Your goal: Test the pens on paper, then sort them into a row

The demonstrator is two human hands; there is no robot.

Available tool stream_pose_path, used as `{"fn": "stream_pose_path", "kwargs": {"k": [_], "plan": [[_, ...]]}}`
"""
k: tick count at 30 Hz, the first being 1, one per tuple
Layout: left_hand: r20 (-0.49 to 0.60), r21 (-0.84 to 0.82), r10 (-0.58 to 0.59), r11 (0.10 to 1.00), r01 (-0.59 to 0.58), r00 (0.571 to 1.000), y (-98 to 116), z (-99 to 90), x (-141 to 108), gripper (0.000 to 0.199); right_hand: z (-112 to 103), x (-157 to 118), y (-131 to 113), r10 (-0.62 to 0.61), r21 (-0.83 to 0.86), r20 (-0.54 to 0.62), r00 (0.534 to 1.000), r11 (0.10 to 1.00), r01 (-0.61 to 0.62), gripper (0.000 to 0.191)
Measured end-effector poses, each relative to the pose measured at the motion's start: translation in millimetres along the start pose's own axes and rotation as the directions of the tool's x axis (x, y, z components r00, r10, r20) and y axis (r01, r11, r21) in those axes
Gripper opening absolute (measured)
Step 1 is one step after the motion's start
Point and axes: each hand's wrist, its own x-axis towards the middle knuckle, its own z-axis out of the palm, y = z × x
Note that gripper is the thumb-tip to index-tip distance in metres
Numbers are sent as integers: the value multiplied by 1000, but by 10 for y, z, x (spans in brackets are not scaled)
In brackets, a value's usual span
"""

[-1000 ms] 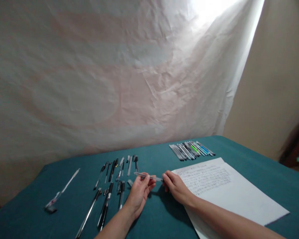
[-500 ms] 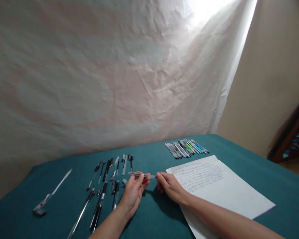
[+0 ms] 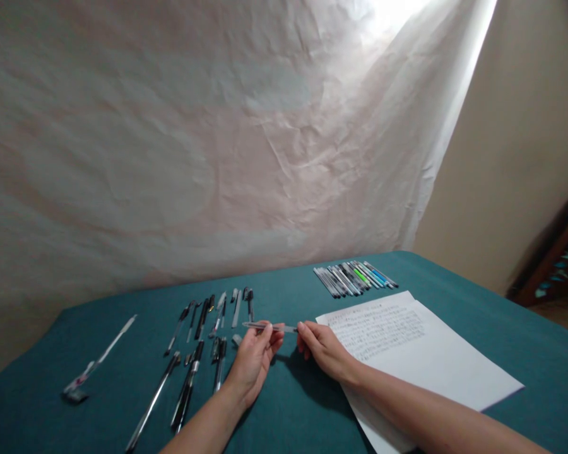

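A slim clear pen piece (image 3: 284, 328) lies nearly level between my two hands above the green cloth. My left hand (image 3: 257, 356) pinches its body between thumb and fingers. The fingertips of my right hand (image 3: 320, 347) are closed on the piece's right end, by the left edge of the written sheet (image 3: 383, 334). Left of my left hand lie several pens and caps, among them a black pen (image 3: 187, 388) and a long clear pen (image 3: 154, 400).
A row of pens (image 3: 355, 278), some green and blue, lies at the back right. A white pen part (image 3: 116, 340) lies far left on the green tablecloth (image 3: 123, 302). Behind the table hangs a pale sheet (image 3: 246, 157).
Both hands keep their hold on the clear piece, with hardly any movement. The view has shifted slightly.
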Motion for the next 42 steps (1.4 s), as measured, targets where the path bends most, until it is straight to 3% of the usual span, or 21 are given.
{"fn": "stream_pose_path", "kwargs": {"k": [6, 15, 29, 36, 39, 42], "plan": [[5, -17, 9, 1000, -9, 1000, -1, -23, 5, 13, 5, -28, -52, -30, 1, -25, 999, 1000, 30, 25], [35, 4, 19, 1000, -20, 999, 20, -26, -28, 18, 2, -26, -35, -33, -66, 9, 999, 997, 33, 32], [124, -1, 18, 1000, -18, 992, 22, -89, -40, 19, -1, 3, 12, -4, 68, 117, 993, 998, -4, 43], [85, -25, -16, 1000, 18, 996, 8, -80, -47, 18, 35, 14, 1, 3, 166, 101, 995, 986, -20, 47], [71, -64, -52, 996, 56, 996, 20, -45, -69, 15, 48, -3, -3, 0, 197, 76, 997, 980, -15, 37], [78, -111, -97, 988, 106, 992, 49, 9, -113, 12, 33, -53, -70, -87, 153, 58, 995, 985, 77, 24]]}}
